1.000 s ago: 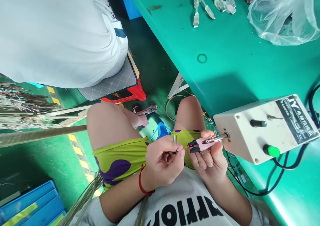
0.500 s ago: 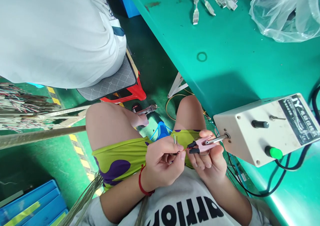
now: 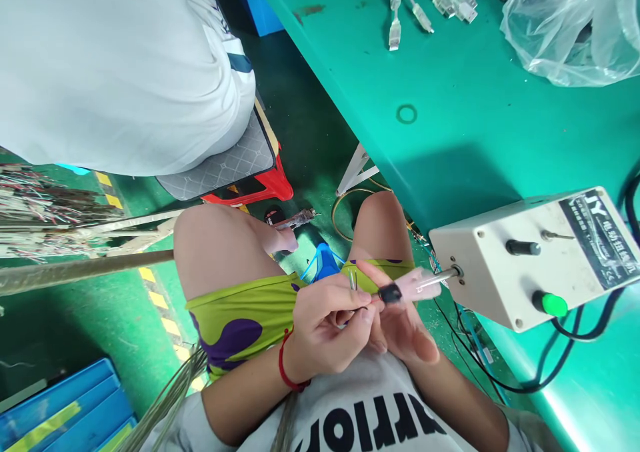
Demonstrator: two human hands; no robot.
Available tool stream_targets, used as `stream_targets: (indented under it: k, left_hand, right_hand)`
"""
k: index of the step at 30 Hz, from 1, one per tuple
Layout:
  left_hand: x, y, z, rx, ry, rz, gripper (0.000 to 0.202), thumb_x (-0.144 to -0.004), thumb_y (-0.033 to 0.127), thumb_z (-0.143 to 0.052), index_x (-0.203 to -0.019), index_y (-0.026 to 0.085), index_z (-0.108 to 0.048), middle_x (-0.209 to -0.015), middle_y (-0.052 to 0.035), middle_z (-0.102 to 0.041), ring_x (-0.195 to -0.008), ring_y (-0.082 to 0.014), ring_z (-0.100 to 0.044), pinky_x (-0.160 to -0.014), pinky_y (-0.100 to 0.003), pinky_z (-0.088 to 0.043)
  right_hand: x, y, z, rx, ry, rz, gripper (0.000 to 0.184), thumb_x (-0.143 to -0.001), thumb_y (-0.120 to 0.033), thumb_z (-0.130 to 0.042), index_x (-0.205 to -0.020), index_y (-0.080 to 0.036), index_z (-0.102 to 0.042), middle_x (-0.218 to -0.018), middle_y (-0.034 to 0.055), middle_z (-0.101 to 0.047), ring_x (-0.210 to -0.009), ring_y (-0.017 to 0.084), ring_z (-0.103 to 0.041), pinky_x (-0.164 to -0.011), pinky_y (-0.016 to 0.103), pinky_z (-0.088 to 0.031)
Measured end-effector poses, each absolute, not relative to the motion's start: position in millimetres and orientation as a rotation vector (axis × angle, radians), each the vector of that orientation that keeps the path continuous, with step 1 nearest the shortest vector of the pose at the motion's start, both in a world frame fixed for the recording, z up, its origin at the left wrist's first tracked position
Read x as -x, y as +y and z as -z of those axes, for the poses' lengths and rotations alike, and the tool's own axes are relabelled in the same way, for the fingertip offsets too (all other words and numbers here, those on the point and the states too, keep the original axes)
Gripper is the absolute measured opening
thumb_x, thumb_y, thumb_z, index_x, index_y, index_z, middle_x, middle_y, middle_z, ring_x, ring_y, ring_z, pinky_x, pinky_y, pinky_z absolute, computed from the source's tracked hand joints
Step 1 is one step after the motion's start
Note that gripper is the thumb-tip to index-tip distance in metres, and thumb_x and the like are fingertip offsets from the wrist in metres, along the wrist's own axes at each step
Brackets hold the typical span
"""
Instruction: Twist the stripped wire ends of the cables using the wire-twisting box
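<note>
My left hand [image 3: 327, 319] is closed in a pinch on thin wires [image 3: 353, 281], whose bare ends stick up past the fingers. A pink clip with a black tip [image 3: 407, 287] sits on the metal shaft of a white box machine [image 3: 530, 259] at the bench edge; the clip looks blurred. A wire runs from my left fingers into the clip's black tip. My right hand [image 3: 405, 322] lies just under the clip with fingers stretched out, holding nothing.
A green bench [image 3: 450, 125] carries clear USB plugs [image 3: 430, 2] and a plastic bag [image 3: 570, 25]. Another person in white [image 3: 115, 65] sits on a red stool [image 3: 250, 182] at left. Wire bundles [image 3: 45, 205] and a blue crate [image 3: 65, 412] lie at left.
My right hand has let go of the pink clip and opened beneath it. The clip now looks blurred on its shaft. My left hand has stayed pinched on the wires.
</note>
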State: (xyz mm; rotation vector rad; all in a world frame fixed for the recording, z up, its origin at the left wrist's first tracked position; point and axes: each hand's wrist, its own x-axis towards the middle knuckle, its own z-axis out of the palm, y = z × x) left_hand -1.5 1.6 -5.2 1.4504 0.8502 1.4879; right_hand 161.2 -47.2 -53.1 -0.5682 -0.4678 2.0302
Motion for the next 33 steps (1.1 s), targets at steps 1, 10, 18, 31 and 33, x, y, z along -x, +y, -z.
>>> stream_targets:
  k: [1,10,18,31,33]
  left_hand:
    - [2,2,5,-1.442,0.84,-1.485,0.004,-0.111,0.02,-0.074,-0.114,0.023,-0.073,-0.081,0.0012,-0.074,-0.057,-0.0097,-0.053,-0.055,-0.023,-0.045]
    - [2,1,2,-1.346,0.786,-1.495,0.004,-0.114,0.019,-0.072,-0.115,0.023,-0.071,-0.081,0.0,-0.075,-0.06,-0.0107,-0.065,-0.056,-0.021,-0.05]
    - [6,-4,9,-1.296,0.83,-1.531,0.008,-0.11,0.016,-0.074,-0.113,0.023,-0.072,-0.075,0.0039,-0.061,-0.059,-0.0105,-0.053,-0.055,-0.021,-0.045]
    - [5,-2,6,-1.391,0.851,-1.518,0.013,-0.106,0.014,-0.076,-0.112,0.023,-0.07,-0.079,0.0013,-0.069,-0.058,-0.0102,-0.051,-0.053,-0.023,-0.041]
    - [5,-2,6,-1.39,0.851,-1.519,0.013,-0.106,0.014,-0.077,-0.112,0.023,-0.07,-0.079,0.0015,-0.069,-0.057,-0.0096,-0.05,-0.053,-0.023,-0.04]
  right_hand:
    - [-162,-49,52,0.553,-0.481,-2.008,0.126,-0.074,-0.082,-0.102,-0.178,-0.028,-0.056,-0.06,-0.0094,-0.063,-0.047,0.014,-0.041,-0.06,0.031,-0.036]
    - [-151,-34,35,0.661,-0.635,-1.838,0.07,-0.093,-0.073,-0.086,-0.152,-0.036,-0.081,-0.069,-0.003,-0.066,-0.052,0.016,-0.039,-0.062,0.034,-0.039]
    - [-150,-34,29,0.681,-0.708,-1.694,0.056,-0.102,-0.061,-0.081,-0.153,-0.037,-0.083,-0.061,-0.0045,-0.056,-0.057,0.019,-0.034,-0.064,0.034,-0.035]
    - [-149,-36,19,0.902,-0.558,-1.609,0.045,-0.095,-0.059,-0.091,-0.129,-0.031,-0.089,-0.059,-0.0056,-0.049,-0.057,0.019,-0.038,-0.064,0.035,-0.038]
    - [-149,-34,13,0.906,-0.526,-1.573,0.047,-0.095,-0.058,-0.091,-0.135,-0.032,-0.087,-0.061,-0.006,-0.048,-0.058,0.018,-0.036,-0.063,0.035,-0.037]
